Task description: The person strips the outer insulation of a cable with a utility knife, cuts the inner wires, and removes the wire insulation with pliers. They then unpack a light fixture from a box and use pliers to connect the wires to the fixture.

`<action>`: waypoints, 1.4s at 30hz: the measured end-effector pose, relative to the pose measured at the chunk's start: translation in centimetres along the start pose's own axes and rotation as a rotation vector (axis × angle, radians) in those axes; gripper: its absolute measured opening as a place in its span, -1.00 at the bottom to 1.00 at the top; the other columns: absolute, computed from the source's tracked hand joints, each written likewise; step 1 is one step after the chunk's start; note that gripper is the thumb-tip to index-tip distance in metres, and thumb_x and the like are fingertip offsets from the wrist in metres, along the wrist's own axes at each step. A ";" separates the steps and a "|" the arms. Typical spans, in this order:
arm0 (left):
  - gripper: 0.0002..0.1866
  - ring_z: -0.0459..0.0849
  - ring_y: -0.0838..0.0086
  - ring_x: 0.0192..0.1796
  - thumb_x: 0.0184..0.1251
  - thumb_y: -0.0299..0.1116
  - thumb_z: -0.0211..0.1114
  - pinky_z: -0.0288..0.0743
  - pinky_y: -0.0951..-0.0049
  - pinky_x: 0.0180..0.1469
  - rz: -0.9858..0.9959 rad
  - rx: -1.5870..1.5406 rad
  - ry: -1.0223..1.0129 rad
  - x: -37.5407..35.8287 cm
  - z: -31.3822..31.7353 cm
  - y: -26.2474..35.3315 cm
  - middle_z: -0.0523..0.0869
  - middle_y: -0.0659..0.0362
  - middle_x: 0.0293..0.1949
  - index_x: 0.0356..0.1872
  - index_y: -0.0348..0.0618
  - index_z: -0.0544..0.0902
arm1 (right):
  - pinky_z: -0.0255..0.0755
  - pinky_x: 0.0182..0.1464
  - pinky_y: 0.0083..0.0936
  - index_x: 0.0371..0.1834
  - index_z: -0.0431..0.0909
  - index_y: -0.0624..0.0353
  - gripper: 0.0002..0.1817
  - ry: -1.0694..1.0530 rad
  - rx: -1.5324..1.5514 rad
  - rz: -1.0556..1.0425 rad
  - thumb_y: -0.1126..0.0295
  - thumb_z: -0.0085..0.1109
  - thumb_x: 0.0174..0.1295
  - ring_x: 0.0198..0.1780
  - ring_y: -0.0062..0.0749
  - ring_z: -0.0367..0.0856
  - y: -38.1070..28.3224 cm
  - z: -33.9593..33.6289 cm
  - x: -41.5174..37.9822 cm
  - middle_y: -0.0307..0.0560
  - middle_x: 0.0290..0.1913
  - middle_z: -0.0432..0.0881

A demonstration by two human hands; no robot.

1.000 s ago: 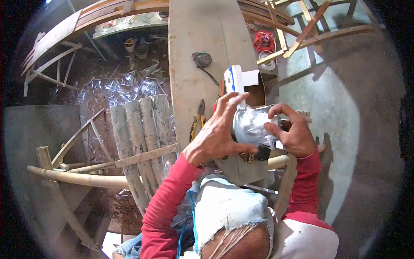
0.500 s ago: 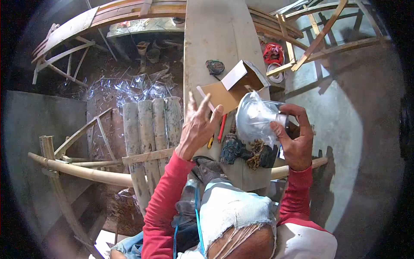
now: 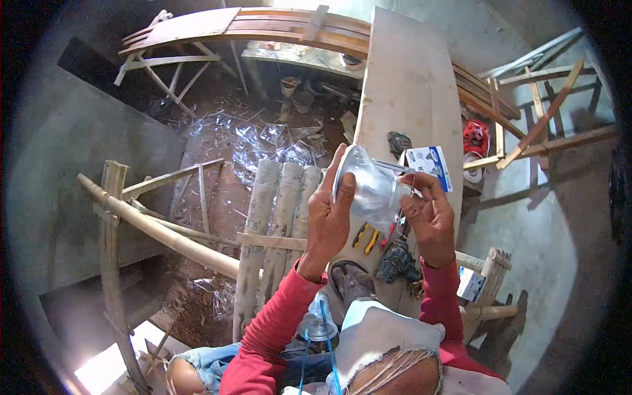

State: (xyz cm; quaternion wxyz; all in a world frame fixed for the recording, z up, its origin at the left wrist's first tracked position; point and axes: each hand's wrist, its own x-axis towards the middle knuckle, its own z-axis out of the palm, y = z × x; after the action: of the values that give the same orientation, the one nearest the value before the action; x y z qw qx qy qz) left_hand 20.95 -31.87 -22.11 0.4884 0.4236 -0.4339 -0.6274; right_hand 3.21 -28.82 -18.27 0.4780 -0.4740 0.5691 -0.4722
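Between my hands is a round downlight fitting [image 3: 374,187] with a wide rim, covered in clear plastic wrap. My left hand [image 3: 329,214] grips its wide rim at the left, thumb on the near side. At the narrower end, the fingers of my right hand [image 3: 431,220] pinch a small part I cannot make out clearly. Behind the fitting stands a blue and white printed box [image 3: 431,166] on the plank, partly hidden by my right hand. Below the fitting lie yellow-handled pliers [image 3: 372,241] and a power drill [image 3: 397,261].
I sit astride a long wooden plank [image 3: 408,72]. A dark lump [image 3: 398,142] lies farther along it. Weathered poles [image 3: 263,204] and a bamboo rail [image 3: 164,240] stand to the left. Another printed box [image 3: 470,284] is at the right, near wooden frames [image 3: 546,122].
My left hand has moved from the open box flap onto the fitting's rim. The fitting has turned, and my right fingers have shifted at its narrow end. The camera view has swung left.
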 end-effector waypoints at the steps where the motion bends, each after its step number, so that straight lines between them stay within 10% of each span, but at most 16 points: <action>1: -0.21 0.45 0.47 0.31 0.53 0.01 0.23 0.42 0.39 0.27 -0.025 0.025 0.000 0.3 -0.6 0.3 0.51 0.06 0.34 0.56 -0.25 0.17 | 0.50 0.11 -0.54 0.19 0.43 0.26 -0.60 0.014 0.073 -0.029 0.42 0.31 0.36 0.14 -0.48 0.54 0.2 1.1 -0.1 -0.01 0.15 0.57; 12: 0.10 0.43 0.29 0.36 0.09 0.37 0.46 0.43 0.22 0.30 0.149 -0.105 -0.193 0.8 -2.7 -1.0 0.37 0.10 0.40 0.51 -0.14 0.27 | 0.46 0.14 -0.52 0.12 0.40 0.14 -0.66 -0.012 0.089 0.011 0.38 0.29 0.39 0.09 -0.50 0.54 1.9 -0.9 -0.6 -0.11 0.00 0.60; 19: -0.13 0.49 0.30 0.30 0.09 -0.11 0.59 0.54 0.23 0.15 0.034 0.093 -0.232 0.1 -3.5 1.0 0.45 0.12 0.31 0.45 0.02 0.39 | 0.22 -0.46 -0.78 0.17 0.42 0.08 -0.68 0.124 0.334 0.129 0.34 0.23 0.44 -0.48 -0.82 0.40 3.2 -1.0 -0.5 -0.33 -0.32 0.63; 28: -0.21 0.50 0.37 0.29 0.03 -0.38 0.21 0.53 0.32 0.21 0.002 0.023 -0.195 0.0 -3.4 0.8 0.54 0.12 0.24 0.44 -0.19 0.39 | 0.43 -0.35 -0.76 0.25 0.37 0.15 -0.56 0.050 0.276 0.109 0.37 0.30 0.37 -0.36 -0.75 0.53 2.9 -2.3 -1.2 -0.10 0.02 0.65; 36: -0.41 0.52 0.34 0.15 0.24 -0.51 -0.09 0.55 0.36 0.02 0.438 0.241 0.041 0.3 -1.6 -2.3 0.57 -0.04 0.05 0.34 -0.24 0.49 | 0.50 -0.32 -0.73 0.25 0.33 0.19 -0.45 -0.012 0.050 0.069 0.39 0.40 0.28 -0.26 -0.65 0.58 1.7 -1.5 -1.7 0.00 0.09 0.61; 42: -0.58 0.67 0.50 -0.12 0.62 -0.15 0.08 0.59 0.50 -0.15 0.224 0.033 0.069 -0.4 -1.0 -1.9 0.67 0.05 0.04 0.25 -0.26 0.54 | 0.50 -0.34 -0.73 0.23 0.34 0.15 -0.49 -0.020 0.085 0.106 0.40 0.39 0.30 -0.19 -0.69 0.57 2.7 -1.1 -1.8 0.00 0.13 0.59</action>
State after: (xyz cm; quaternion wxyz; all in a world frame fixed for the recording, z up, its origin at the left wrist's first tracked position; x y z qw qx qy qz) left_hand 21.54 -31.30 -24.20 0.5632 0.4015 -0.4719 -0.5468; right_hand 2.00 -26.67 -20.68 0.5275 -0.4273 0.5681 -0.4651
